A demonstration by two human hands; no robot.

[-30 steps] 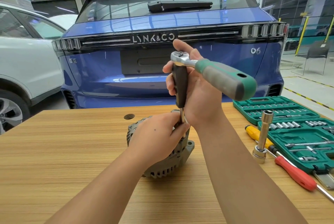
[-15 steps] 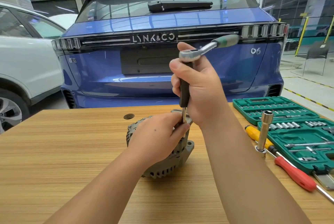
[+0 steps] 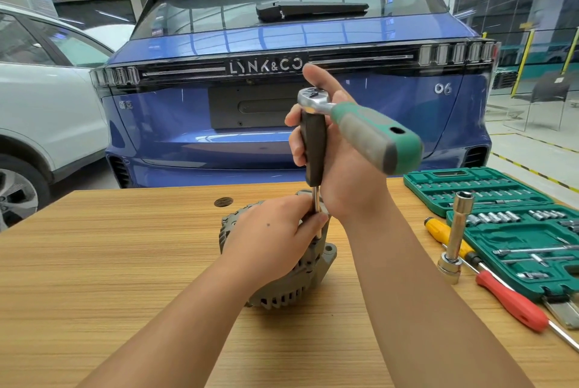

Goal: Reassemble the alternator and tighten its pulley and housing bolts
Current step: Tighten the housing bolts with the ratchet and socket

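Alternator (image 3: pixel 291 287): on table (image 3: pixel 109 262), centre.
Left hand (image 3: pixel 269 240): fingers pinch driver shaft (image 3: pixel 317 209) atop alternator.
Right hand (image 3: pixel 341 168): clamped round driver handle (image 3: pixel 313 149); ratchet (image 3: pixel 363 127) handle points 4 o'clock.
Socket case (image 3: pixel 517 224): 3 o'clock.

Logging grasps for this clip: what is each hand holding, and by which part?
Right hand grips the driver's black handle under the ratchet head. Left hand pinches the driver's metal shaft atop the alternator.
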